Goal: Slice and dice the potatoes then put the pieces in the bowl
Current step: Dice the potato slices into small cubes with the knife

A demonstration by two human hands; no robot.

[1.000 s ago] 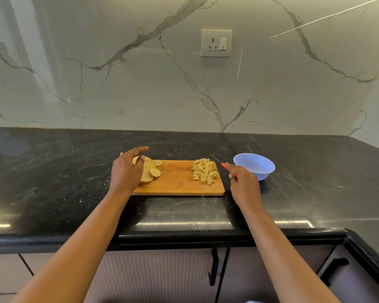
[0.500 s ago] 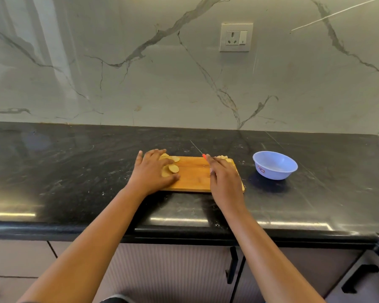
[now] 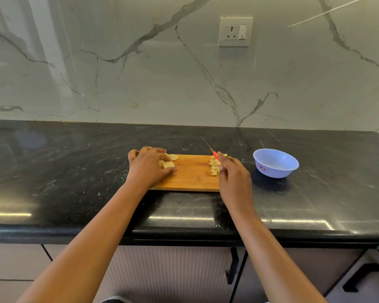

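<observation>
**Potato on the board: three slices in view, one heap of dice**

Three round slices [image 3: 168, 164] show at the left end of the single wooden board [image 3: 190, 174]; the left hand [image 3: 148, 168] covers that end, so any more beneath it cannot be counted. Its fingers curl over the slices from the far side and its thumb closes on them from the near side, holding them together against the board.

One heap of dice [image 3: 213, 166] lies at the board's right end, the cubes too small and too crowded to number, and partly hidden behind the right hand [image 3: 234, 179]. That hand is closed round one knife [image 3: 214, 154]: the red handle sticks out above the knuckles, and the thin blade slants up and left, past the board's far edge.

One pale blue bowl [image 3: 271, 170], with a small red sticker on its wall, stands on the black worktop [image 3: 74, 171] to the right of the board, apart from it. Behind the board rises a veined marble wall with one socket [image 3: 235, 31]. Below the worktop's front edge, nearer than the board, are cabinet doors [image 3: 184, 270] with black handles.
</observation>
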